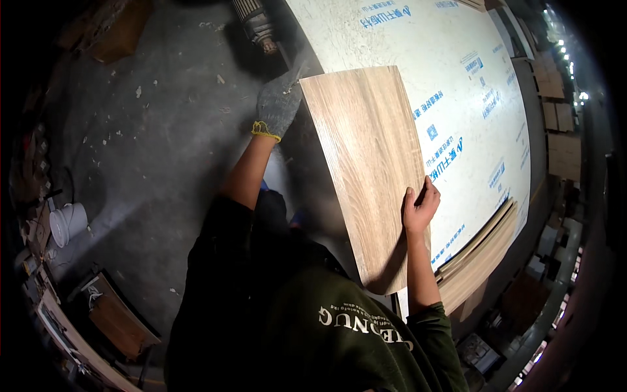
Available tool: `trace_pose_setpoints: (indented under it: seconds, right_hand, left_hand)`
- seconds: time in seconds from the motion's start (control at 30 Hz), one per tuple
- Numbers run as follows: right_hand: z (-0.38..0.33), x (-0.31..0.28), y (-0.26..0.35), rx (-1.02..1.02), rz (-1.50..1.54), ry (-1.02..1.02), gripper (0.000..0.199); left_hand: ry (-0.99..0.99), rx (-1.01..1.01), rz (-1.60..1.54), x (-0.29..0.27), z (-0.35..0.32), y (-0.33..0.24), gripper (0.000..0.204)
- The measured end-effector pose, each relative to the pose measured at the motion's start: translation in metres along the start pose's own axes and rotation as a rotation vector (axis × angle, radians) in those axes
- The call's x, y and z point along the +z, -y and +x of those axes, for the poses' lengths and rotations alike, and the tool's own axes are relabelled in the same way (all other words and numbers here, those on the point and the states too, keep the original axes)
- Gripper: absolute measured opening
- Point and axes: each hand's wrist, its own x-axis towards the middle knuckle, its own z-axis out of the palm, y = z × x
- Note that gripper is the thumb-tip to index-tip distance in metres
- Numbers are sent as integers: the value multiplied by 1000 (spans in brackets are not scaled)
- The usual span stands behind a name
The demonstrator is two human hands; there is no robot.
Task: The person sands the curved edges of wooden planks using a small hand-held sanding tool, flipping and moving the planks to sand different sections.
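A light wood-grain board (366, 170) lies at a slant over the near left part of a white table-like surface (392, 52), its left side jutting past that surface's edge. My bare right hand (422, 208) grips the board's right edge, thumb on the top face and fingers along the edge. My left hand (279, 103) wears a grey glove with a yellow cuff. It is beside the board's far left corner; its fingers are blurred, so I cannot make out whether they touch the board.
Several narrow wood-grain strips (480, 251) are stacked at the surface's near right. A motor-like machine part (258, 26) stands beyond my left hand. On the concrete floor to the left are a white bucket (68, 224) and a brown panel (121, 320). Stacked boards (563, 157) line the right.
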Motion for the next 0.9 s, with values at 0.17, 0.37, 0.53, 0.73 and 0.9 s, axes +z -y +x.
trace_pose_setpoints:
  seconds: [0.17,0.37,0.53,0.73,0.9]
  right_hand:
    - [2,1,4,-7,-18,6,57]
    - [1,2,5,-7,-28,-16,57]
    - [0,2,1,1,-46,-21,58]
    - [1,-1,5,20,-50,2,58]
    - [-1,-3,0,7,-51,-19,58]
  left_hand:
    - [-37,-28,113,5,-4,4,41]
    - [-25,133,272,-4,-19,-11,47]
    - [-29,492,413,-6,-106,-63,36]
    - [764,636,-166,-10,-229,-133,45]
    - [440,287,82,-25,-135,-63,34]
